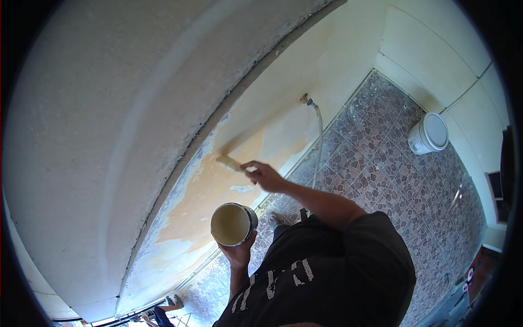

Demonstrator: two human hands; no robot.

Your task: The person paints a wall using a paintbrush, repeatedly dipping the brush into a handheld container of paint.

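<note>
My right hand (261, 175) grips a paintbrush (229, 162), its bristles at a patchy wall (192, 204) with orange-tan areas and pale, peeling spots. In my left hand (239, 247) is an open round can (232, 225), its mouth turned up towards me; a cream colour shows inside. The can is below the brush, near the wall. How much the can holds cannot be told.
A hose (318, 131) hangs from a wall tap (304, 99) to the tiled floor (380, 163). A lidded white bucket (428, 134) stands by the far wall. A ledge edge (196, 137) runs above the patchy wall. Another person (161, 314) is partly visible at bottom left.
</note>
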